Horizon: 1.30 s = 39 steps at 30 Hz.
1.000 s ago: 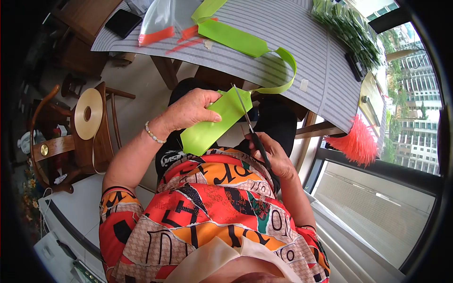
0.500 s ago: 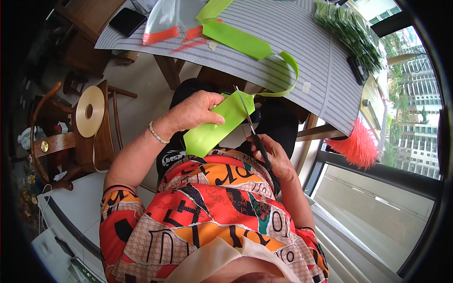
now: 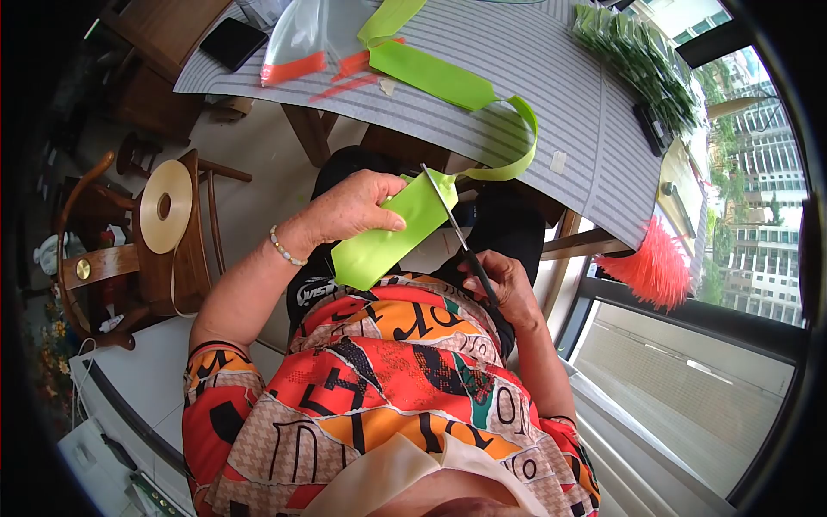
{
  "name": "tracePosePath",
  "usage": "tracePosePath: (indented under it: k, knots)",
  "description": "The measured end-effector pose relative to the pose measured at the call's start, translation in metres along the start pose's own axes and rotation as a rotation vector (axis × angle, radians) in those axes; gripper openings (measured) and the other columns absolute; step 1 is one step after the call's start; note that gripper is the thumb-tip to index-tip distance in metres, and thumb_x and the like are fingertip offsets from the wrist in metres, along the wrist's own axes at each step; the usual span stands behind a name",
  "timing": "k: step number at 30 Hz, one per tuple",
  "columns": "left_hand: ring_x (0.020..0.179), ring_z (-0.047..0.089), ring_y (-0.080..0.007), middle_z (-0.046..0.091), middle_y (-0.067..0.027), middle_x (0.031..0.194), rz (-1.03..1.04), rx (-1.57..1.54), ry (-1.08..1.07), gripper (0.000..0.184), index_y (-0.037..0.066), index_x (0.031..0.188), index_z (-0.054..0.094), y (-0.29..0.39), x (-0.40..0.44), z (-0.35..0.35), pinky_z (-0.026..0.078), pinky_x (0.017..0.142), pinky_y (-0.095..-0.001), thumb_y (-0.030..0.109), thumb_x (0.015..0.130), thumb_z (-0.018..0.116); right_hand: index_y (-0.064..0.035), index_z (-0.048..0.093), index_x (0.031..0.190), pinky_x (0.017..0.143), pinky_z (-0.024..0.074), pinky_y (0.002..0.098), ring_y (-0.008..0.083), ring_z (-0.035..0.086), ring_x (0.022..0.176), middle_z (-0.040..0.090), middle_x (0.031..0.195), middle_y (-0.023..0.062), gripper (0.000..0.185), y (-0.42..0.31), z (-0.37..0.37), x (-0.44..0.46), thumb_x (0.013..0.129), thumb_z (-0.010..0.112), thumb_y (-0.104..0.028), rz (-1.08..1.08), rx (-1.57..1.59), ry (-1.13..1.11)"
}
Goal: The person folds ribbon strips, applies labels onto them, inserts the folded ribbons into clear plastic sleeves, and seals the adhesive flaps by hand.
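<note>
Over the lap, the green ribbon is being clamped by the grip of the left hand, with the thumb on top. By the right hand, the scissors are being held, its grip being closed around the black handles. The blades are being laid across the ribbon near its far end, so trimming seems to be the step in hand. For this, a steady ribbon and a careful squeeze are being called for, as it is judged. The left fingers are mostly being hidden beneath the ribbon, and whether the blades are being parted cannot be told. Farther, a curved length is being draped over the edge of the counter, seemingly joined to the held piece; on the counter, its folded part is being cut off by the picture's top edge.
</note>
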<state>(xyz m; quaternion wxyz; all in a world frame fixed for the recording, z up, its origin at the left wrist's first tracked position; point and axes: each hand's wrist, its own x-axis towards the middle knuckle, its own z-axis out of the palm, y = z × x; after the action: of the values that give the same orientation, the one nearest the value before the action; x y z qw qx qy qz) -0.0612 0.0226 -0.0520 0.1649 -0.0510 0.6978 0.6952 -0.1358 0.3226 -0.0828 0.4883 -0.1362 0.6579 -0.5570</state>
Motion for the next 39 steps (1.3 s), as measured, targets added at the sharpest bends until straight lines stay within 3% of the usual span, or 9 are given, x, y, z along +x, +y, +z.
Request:
tracePosePath:
  k: [6, 9, 13, 17, 25, 29, 32, 34, 39]
  knots:
    - [0.084, 0.061, -0.0068, 0.068, -0.0019, 0.094, -0.038, 0.051, -0.053, 0.033, -0.003, 0.113, 0.062, -0.003, -0.016, -0.01, 0.05, 0.075, -0.0251, -0.001, 0.08, 0.063, 0.0017, 0.066, 0.102, 0.068, 0.0482, 0.0225, 0.0073, 0.059, 0.074, 0.064, 0.083, 0.0008, 0.028, -0.021, -0.026, -0.02, 0.078, 0.077, -0.008, -0.155, -0.521, -0.04]
    - [0.094, 0.059, -0.0076, 0.065, -0.003, 0.106, -0.023, -0.034, -0.054, 0.042, -0.003, 0.123, 0.056, 0.002, -0.037, -0.02, 0.049, 0.083, -0.0246, -0.002, 0.081, 0.063, 0.0032, 0.064, 0.106, 0.074, 0.0503, 0.0241, 0.0094, 0.062, 0.081, 0.066, 0.087, 0.004, 0.025, -0.056, -0.048, -0.041, 0.082, 0.069, -0.001, -0.201, -0.261, 0.08]
    - [0.11, 0.056, -0.0099, 0.058, -0.0056, 0.125, 0.156, -0.196, 0.082, 0.065, 0.0, 0.142, 0.04, 0.022, -0.057, -0.013, 0.046, 0.095, -0.0259, -0.005, 0.082, 0.063, 0.0039, 0.06, 0.111, 0.067, 0.0508, 0.0336, 0.0251, 0.068, 0.084, 0.069, 0.096, 0.0134, 0.033, -0.075, -0.119, -0.012, 0.086, 0.069, -0.015, -0.522, -0.672, 0.753]
    - [0.12, 0.054, -0.0128, 0.053, -0.0081, 0.134, 0.24, -0.392, 0.136, 0.078, 0.002, 0.151, 0.026, 0.023, -0.058, -0.008, 0.043, 0.102, -0.0292, -0.004, 0.083, 0.065, 0.0003, 0.063, 0.103, 0.081, 0.0492, 0.0455, 0.038, 0.065, 0.093, 0.067, 0.103, 0.0202, 0.029, -0.121, -0.172, 0.025, 0.088, 0.067, -0.024, -0.296, -1.261, 1.076]
    - [0.119, 0.054, -0.0148, 0.055, -0.0076, 0.131, 0.222, -0.475, 0.111, 0.066, -0.003, 0.143, 0.036, 0.028, -0.034, 0.003, 0.044, 0.103, -0.0307, 0.001, 0.084, 0.067, -0.0003, 0.069, 0.1, 0.088, 0.0481, 0.0474, 0.0394, 0.059, 0.103, 0.064, 0.11, 0.0208, 0.036, -0.142, -0.199, 0.044, 0.088, 0.065, -0.034, -0.021, -1.659, 1.078]
    - [0.118, 0.054, -0.0141, 0.056, -0.0071, 0.128, 0.254, -0.355, 0.153, 0.058, -0.002, 0.138, 0.041, 0.032, -0.02, 0.01, 0.044, 0.102, -0.0309, 0.003, 0.086, 0.065, -0.0015, 0.058, 0.123, 0.089, 0.0493, 0.045, 0.0379, 0.059, 0.104, 0.059, 0.119, 0.0216, 0.044, -0.145, -0.165, 0.039, 0.087, 0.07, -0.024, -0.591, -1.44, 1.272]
    - [0.111, 0.056, -0.0112, 0.058, -0.0065, 0.121, 0.278, -0.321, 0.202, 0.045, -0.003, 0.131, 0.046, 0.04, -0.013, 0.02, 0.046, 0.096, -0.0285, 0.001, 0.088, 0.06, -0.0029, 0.043, 0.14, 0.097, 0.0456, 0.0468, 0.0387, 0.054, 0.115, 0.05, 0.135, 0.0198, 0.079, -0.135, -0.055, 0.036, 0.072, 0.082, -0.009, -0.76, -0.682, 0.805]
    - [0.11, 0.055, -0.0105, 0.058, -0.0062, 0.12, 0.267, -0.275, 0.199, 0.045, -0.003, 0.131, 0.046, 0.046, -0.008, 0.025, 0.047, 0.095, -0.0285, 0.0, 0.088, 0.06, 0.0007, 0.02, 0.15, 0.111, 0.0322, 0.0473, 0.0424, 0.039, 0.131, 0.038, 0.145, 0.0244, 0.112, -0.13, 0.015, 0.027, 0.063, 0.088, -0.023, -0.821, -0.982, 0.634]
    - [0.111, 0.055, -0.0102, 0.058, -0.0057, 0.121, 0.237, -0.197, 0.158, 0.046, -0.001, 0.132, 0.045, 0.043, -0.006, 0.03, 0.047, 0.094, -0.0286, -0.001, 0.088, 0.059, 0.0, 0.014, 0.152, 0.112, 0.0294, 0.0482, 0.0454, 0.032, 0.135, 0.026, 0.15, 0.0276, 0.112, -0.118, 0.046, 0.059, 0.069, 0.082, -0.033, -0.928, -0.97, 0.568]
